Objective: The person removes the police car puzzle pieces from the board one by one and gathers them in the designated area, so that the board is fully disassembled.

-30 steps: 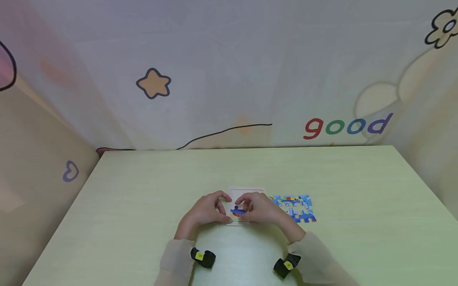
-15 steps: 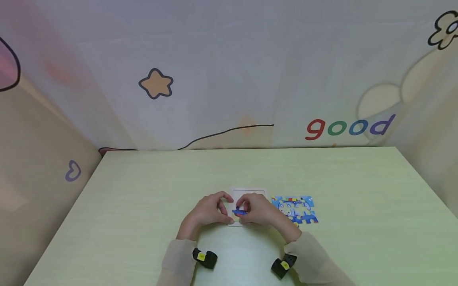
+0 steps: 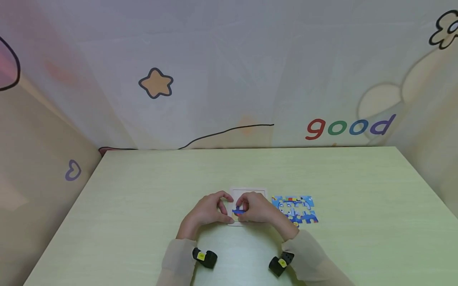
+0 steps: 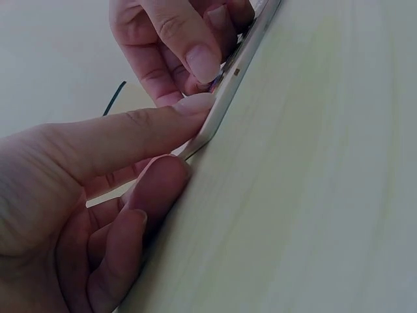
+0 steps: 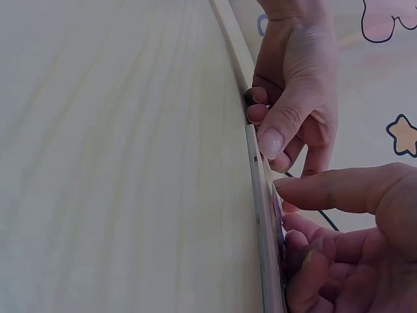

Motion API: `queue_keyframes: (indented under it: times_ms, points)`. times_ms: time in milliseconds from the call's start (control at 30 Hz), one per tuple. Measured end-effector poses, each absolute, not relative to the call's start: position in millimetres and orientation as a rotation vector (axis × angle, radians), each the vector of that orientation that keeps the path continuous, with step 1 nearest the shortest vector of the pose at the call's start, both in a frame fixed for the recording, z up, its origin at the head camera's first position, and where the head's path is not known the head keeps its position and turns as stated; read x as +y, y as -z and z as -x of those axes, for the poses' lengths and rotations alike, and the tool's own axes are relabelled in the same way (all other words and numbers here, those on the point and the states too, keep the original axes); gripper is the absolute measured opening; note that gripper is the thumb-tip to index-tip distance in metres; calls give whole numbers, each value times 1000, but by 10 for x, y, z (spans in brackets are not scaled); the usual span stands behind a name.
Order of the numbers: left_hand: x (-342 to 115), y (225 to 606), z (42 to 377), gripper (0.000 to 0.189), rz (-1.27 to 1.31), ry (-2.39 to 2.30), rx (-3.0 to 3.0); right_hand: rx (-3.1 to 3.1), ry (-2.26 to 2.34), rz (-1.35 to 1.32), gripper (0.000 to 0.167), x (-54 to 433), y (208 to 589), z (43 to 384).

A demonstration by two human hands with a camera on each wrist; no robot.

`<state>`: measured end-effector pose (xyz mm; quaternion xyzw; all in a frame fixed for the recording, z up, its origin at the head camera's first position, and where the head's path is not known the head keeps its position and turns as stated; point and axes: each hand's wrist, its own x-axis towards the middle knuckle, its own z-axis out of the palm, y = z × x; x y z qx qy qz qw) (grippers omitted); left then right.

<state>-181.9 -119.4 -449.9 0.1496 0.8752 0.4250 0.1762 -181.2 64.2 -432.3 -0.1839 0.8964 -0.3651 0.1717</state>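
A flat white puzzle tray point(image 3: 248, 190) with a thin dark line round its inside lies on the table. My left hand point(image 3: 209, 209) holds its left edge; in the left wrist view the thumb rests on the rim of the tray point(image 4: 225, 98) near a corner, with curled fingers beside it. My right hand point(image 3: 261, 207) is over the tray, thumb and fingers pinching a blue puzzle piece point(image 3: 237, 211) near the lower left. Fingers hide much of that piece. Seen edge-on in the right wrist view, the tray point(image 5: 261, 228) shows a little of the coloured surface.
Right of the tray lies a group of blue puzzle pieces point(image 3: 300, 203) with a cartoon print, partly behind my right forearm. The pale table point(image 3: 150, 186) reaches back to a printed cloth backdrop point(image 3: 222, 71). Black wrist cameras sit on both cuffs.
The right hand shifts and turns slightly over the blue piece, and less of the piece's red part shows. The left hand keeps its hold on the tray edge. The view moves slightly.
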Motion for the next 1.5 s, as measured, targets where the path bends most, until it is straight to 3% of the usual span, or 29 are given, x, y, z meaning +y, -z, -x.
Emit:
queue_keyframes:
  times_ms: [300, 533, 1167, 1500]
  points:
    - [-1184, 4495, 1819, 45, -414, -1199, 2476, 2522, 1054, 494, 19, 637, 4318, 1788]
    - [-1183, 4485, 1817, 45, -400, -1200, 2467, 2539, 1013, 532, 28, 637, 4284, 1754]
    - [-1174, 4462, 1809, 46, -394, -1185, 2468, 2579, 1010, 474, 29, 613, 4295, 1741]
    - [-1179, 4457, 1810, 47, -388, -1168, 2480, 2504, 1066, 635, 23, 680, 4280, 1728]
